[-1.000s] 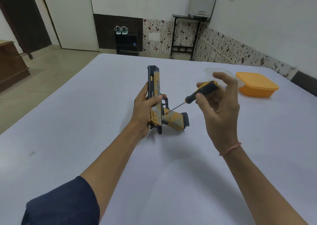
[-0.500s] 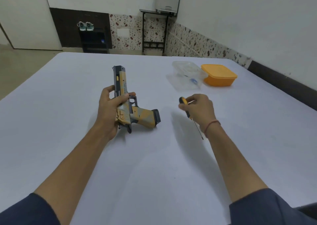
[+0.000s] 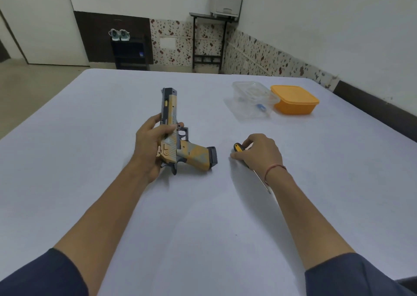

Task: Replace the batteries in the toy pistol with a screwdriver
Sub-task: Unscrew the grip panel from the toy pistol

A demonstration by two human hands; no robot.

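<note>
Pretty even indoor light, kinda flat and a bit dim, no harsh glare anywhere. Soft shadows fall on the table (image 3: 112,160) toward 6 o'clock under both forearms, so the light seems to come from above and ahead. Wide-angle lens bends the walls and table edges, worst at 3 and 9 o'clock. Whole frame is slightly soft; the sleeves (image 3: 352,275) at the bottom corners look blurriest.

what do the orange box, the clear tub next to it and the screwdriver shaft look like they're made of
Orange box: looks like opaque plastic, smooth, faintly glossy, with a moulded rim. Clear tub: thin transparent plastic, since the table shows through it. Screwdriver shaft: probably bare metal, thin, grey and shiny.
</note>
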